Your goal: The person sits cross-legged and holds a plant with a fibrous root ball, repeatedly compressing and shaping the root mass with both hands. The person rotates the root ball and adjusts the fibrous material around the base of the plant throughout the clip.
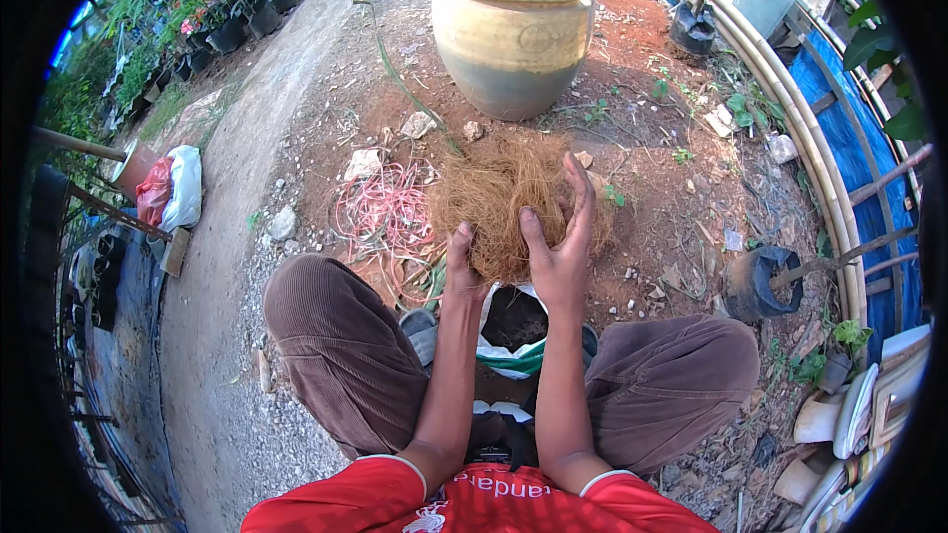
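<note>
A loose, tangled bundle of brown coconut fibre (504, 199) is held between my two hands, over the ground in front of my knees. My left hand (461, 261) grips its near left side, thumb up and the other fingers hidden under the strands. Cupped along the right side is my right hand (563, 249), its thumb pressed on the fibre and its fingers pointing up and away. Below my wrists, between my legs, stands an open white and green sack (528, 363) with dark soil-like stuff inside. Pink and white string (383, 212) lies tangled left of the fibre.
A large beige glazed pot (511, 54) stands ahead on reddish soil. Stones (363, 164) and gravel lie about. Potted plants (227, 35) line the far left path. At right are bamboo poles (828, 163), a blue tarp (857, 138) and a black plant bag (758, 286).
</note>
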Demonstrator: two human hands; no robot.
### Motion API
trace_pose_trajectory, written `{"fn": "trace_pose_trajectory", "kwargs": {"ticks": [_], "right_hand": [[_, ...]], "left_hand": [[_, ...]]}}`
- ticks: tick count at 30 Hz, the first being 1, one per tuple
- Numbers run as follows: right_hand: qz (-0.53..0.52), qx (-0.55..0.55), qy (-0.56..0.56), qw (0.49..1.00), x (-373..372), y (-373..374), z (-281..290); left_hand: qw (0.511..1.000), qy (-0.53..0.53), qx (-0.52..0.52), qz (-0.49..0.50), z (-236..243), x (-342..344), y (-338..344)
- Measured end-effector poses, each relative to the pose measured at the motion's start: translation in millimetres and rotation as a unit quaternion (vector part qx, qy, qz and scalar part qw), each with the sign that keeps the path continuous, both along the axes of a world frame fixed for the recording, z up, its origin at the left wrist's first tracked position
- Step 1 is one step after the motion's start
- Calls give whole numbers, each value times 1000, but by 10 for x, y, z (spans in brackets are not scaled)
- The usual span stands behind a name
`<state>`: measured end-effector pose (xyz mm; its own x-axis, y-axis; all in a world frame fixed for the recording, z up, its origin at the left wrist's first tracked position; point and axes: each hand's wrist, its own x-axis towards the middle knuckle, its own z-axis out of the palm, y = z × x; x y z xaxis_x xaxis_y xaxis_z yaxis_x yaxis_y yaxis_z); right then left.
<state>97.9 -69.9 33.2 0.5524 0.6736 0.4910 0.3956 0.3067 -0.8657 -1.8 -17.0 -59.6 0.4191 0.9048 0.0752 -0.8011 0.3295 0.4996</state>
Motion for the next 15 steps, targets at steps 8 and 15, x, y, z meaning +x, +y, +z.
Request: {"fn": "trace_pose_trajectory", "kwargs": {"ticks": [8, 15], "right_hand": [[88, -53, 62, 993, -9, -18, -133], [35, 3, 189, 981, -1, 51, -363]], "left_hand": [[1000, -7, -5, 3, 33, 49, 4], [988, 112, 75, 69, 353, 118, -61]]}}
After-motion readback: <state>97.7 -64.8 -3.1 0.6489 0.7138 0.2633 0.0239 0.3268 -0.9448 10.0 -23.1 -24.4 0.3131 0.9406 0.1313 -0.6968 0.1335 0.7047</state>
